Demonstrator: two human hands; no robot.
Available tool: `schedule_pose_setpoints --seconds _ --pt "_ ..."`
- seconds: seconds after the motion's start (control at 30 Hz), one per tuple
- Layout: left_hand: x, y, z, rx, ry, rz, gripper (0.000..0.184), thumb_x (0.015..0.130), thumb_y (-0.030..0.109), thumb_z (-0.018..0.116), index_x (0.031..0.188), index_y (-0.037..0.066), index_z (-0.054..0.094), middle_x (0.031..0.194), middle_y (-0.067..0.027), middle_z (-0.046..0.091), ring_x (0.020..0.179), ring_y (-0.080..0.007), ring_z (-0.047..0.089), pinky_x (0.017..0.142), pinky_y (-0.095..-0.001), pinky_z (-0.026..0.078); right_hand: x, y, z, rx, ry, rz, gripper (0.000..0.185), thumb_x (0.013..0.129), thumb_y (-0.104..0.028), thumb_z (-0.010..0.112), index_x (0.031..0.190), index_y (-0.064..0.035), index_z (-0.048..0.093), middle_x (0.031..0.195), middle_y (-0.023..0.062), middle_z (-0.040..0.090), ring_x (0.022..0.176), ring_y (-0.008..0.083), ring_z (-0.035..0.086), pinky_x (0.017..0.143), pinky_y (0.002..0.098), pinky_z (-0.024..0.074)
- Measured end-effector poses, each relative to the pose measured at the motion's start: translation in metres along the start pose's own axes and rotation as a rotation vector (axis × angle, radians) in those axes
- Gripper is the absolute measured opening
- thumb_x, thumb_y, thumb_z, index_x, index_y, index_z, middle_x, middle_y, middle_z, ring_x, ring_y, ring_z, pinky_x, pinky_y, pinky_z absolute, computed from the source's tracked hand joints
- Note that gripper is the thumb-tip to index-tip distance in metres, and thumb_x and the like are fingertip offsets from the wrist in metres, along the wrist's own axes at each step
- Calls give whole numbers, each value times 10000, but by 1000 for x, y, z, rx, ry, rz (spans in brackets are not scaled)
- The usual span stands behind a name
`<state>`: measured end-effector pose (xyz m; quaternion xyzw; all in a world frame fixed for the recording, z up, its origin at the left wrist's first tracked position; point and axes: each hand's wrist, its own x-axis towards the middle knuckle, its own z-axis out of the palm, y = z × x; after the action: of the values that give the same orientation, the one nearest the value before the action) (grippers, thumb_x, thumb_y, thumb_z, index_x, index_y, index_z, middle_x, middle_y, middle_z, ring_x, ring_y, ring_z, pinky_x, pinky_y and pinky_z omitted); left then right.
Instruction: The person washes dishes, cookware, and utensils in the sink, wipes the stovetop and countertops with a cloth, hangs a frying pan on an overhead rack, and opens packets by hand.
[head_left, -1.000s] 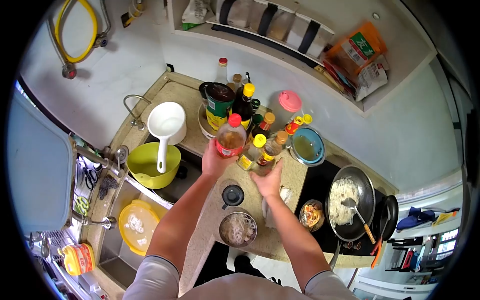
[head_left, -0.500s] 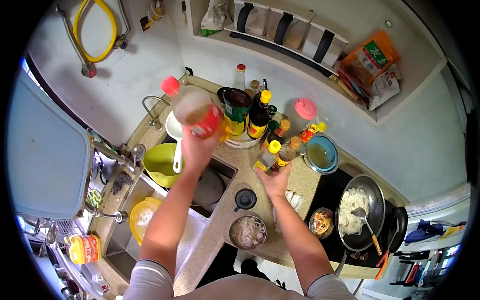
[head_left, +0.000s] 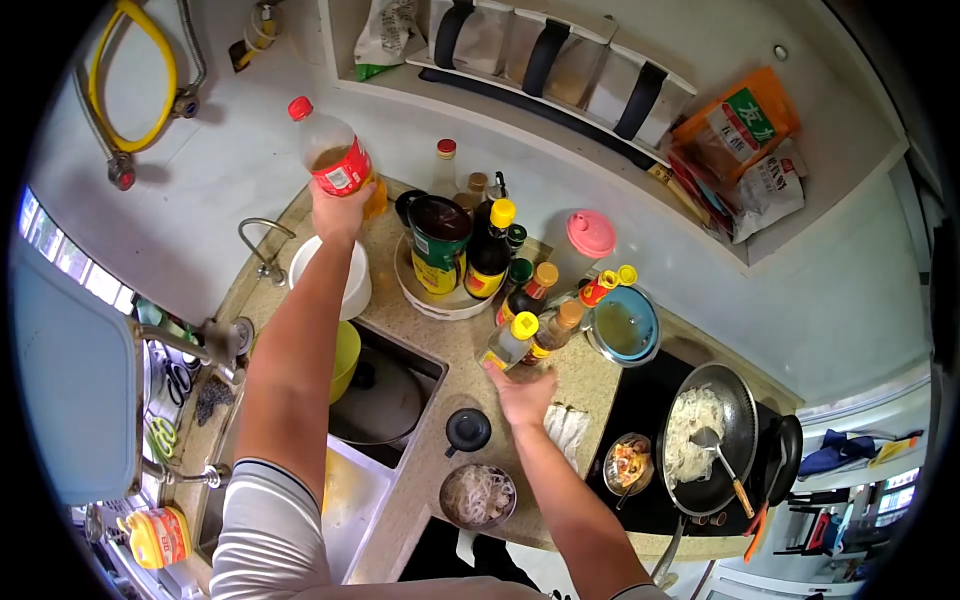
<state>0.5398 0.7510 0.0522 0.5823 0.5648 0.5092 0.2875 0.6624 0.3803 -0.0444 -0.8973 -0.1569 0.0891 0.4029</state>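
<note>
My left hand (head_left: pixel 338 208) is closed around a large clear plastic bottle (head_left: pixel 335 155) with a red cap and red label, part filled with amber liquid. It is held tilted at the back left of the counter, above a white tub (head_left: pixel 362 285). My right hand (head_left: pixel 522 398) has thumb and fingers spread at the bases of two standing bottles: a small clear yellow-capped bottle (head_left: pixel 509 342) and a dark orange-capped bottle (head_left: pixel 553 335). The thumb appears to touch the yellow-capped one. Behind them a white round tray (head_left: pixel 445 308) holds several sauce bottles and a dark green container (head_left: pixel 438 250).
A wok (head_left: pixel 745 430) with pale noodles and a spatula sits on the black stove, beside a small bowl of mixed food (head_left: pixel 630 463). A steel bowl (head_left: pixel 478 525) of shreds and a black lid (head_left: pixel 468 431) stand near me. A blue-rimmed bowl (head_left: pixel 657 325) is at right, the sink (head_left: pixel 440 370) at left.
My left hand has carried the large bottle left and back, toward the wall. My right hand has drawn slightly down the two bottles, which stay standing. The view has shifted.
</note>
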Motion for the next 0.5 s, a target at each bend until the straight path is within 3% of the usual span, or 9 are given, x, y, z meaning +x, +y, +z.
schedule_pose_setpoints --seconds 0.03,0.07,0.13,0.17,0.23,0.37,0.5 --pt "-1 2 6 33 -12 -33 829 655 323 900 1324 109 460 1234 -115 669 1126 -300 648 976 -419 493 0 17 13 62 -58 77 791 645 -422 928 1131 80 559 1053 194 625 964 271 622 796 328 530" --pt "-1 0 11 32 -18 -38 829 655 323 900 1324 109 460 1234 -115 669 1126 -300 648 976 -419 493 -3 11 12 56 -56 81 791 645 -422 928 1131 80 559 1053 194 625 964 271 622 796 328 530" --pt "-1 -5 23 140 -85 -33 818 645 351 903 1298 115 471 1217 -116 676 1116 -311 653 966 -429 499 -16 -13 3 135 -268 116 641 709 -449 891 1015 36 604 909 122 692 798 205 652 723 322 532" --pt "3 -19 32 140 -93 -35 818 645 351 903 1298 115 471 1217 -116 676 1116 -311 653 966 -429 499 -15 8 29 327 -182 47 614 738 -385 882 1054 71 620 796 90 667 667 156 611 656 302 531" --pt "18 -56 54 170 -146 33 831 630 395 904 1290 119 480 1218 -126 675 1121 -318 651 955 -437 505 -17 -9 33 330 -145 20 588 770 -371 859 1070 75 620 805 104 677 670 162 620 657 304 534" --pt "31 -69 70 240 -205 49 848 615 420 904 1290 119 489 1197 -138 683 1116 -325 653 947 -443 509 -7 -24 51 343 -162 -1 559 856 -346 782 1150 88 588 838 146 705 709 186 667 670 315 542" --pt "28 -58 75 356 -269 63 773 698 512 816 1295 144 492 1151 -169 698 1096 -377 653 934 -476 507 0 -36 62 318 -164 22 512 893 -323 752 1169 66 564 829 122 715 729 178 678 675 308 533"
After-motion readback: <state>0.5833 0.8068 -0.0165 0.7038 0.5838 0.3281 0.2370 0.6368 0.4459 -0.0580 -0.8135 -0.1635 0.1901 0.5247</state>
